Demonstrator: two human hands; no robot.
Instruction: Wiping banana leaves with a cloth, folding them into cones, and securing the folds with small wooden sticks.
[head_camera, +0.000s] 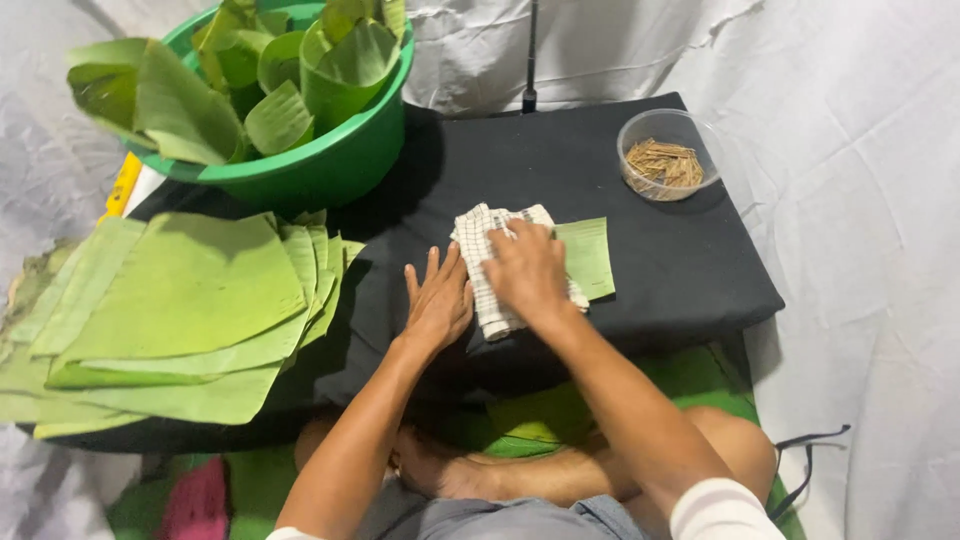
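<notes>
The right hand (528, 268) presses flat, fingers spread, on a checked cloth (487, 268) that lies over a cut green leaf piece (588, 256) on the black desk (640, 240). The left hand (437, 300) rests open beside the cloth, touching its edge and grasping nothing. A stack of leaves (180, 310) lies to the left.

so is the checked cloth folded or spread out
Folded: the checked cloth lies bunched in layers under the right hand, covering part of a green leaf piece.

basin: green plastic basin (330, 160), upper left, full of rolled banana leaves (250, 80)
leaf stack: flat cut leaves (180, 300), left of frame
bowl: clear bowl (668, 155) of wooden picks (664, 165), upper right
surface: black cloth (680, 270)
</notes>
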